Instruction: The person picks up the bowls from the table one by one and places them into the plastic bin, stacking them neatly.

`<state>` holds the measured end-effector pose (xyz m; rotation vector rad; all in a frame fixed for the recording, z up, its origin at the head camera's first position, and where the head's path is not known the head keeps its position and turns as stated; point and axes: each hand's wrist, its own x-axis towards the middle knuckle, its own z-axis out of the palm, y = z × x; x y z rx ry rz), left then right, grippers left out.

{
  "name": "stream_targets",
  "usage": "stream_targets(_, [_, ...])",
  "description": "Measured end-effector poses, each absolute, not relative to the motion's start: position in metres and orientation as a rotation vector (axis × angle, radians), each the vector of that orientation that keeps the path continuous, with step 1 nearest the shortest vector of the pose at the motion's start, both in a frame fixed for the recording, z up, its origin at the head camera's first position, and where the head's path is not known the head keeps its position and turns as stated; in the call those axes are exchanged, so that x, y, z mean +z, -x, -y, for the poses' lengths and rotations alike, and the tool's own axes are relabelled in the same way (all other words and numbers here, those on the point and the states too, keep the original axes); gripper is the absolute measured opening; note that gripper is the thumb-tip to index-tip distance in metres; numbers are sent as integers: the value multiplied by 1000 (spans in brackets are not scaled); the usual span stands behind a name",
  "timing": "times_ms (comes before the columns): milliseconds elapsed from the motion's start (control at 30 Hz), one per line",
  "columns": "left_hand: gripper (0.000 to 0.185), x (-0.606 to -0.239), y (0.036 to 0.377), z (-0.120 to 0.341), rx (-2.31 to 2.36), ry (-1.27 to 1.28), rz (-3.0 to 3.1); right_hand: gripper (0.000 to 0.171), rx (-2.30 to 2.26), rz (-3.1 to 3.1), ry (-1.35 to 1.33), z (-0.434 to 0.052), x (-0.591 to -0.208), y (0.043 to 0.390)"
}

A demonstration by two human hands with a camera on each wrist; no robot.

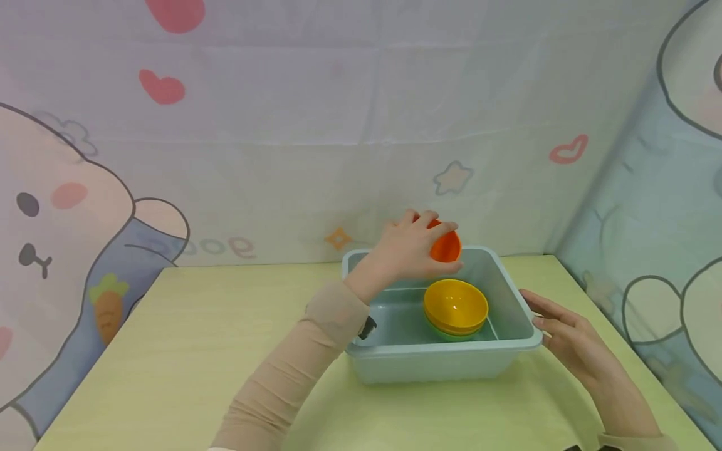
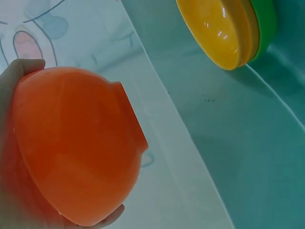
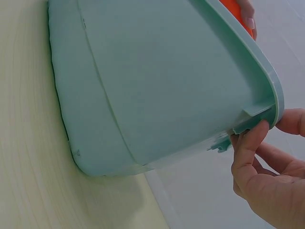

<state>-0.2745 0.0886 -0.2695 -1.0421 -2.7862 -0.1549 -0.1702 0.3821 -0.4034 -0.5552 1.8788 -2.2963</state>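
My left hand (image 1: 414, 250) grips an orange bowl (image 1: 448, 245) above the back of a pale green plastic tub (image 1: 434, 366). Seen from the left wrist, the orange bowl (image 2: 81, 143) is tipped on its side, its foot toward the tub. Inside the tub, yellow bowls (image 1: 455, 304) sit nested in a green bowl (image 1: 451, 337). At the tub's right side, my right hand (image 1: 575, 341) pinches the rim; the right wrist view shows its thumb and fingers at the rim's corner (image 3: 279, 98).
The tub stands on a light wood-patterned table (image 1: 225, 351), near its back edge. Behind the table hangs a printed cloth (image 1: 316, 125) with cartoon figures, which also covers both sides.
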Motion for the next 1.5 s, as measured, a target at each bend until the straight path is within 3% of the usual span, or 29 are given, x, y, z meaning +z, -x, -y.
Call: stream_targets(1500, [66,-320,285,-130,-191,1179,2904,50,-2298,-1874,540,-381,-402,169])
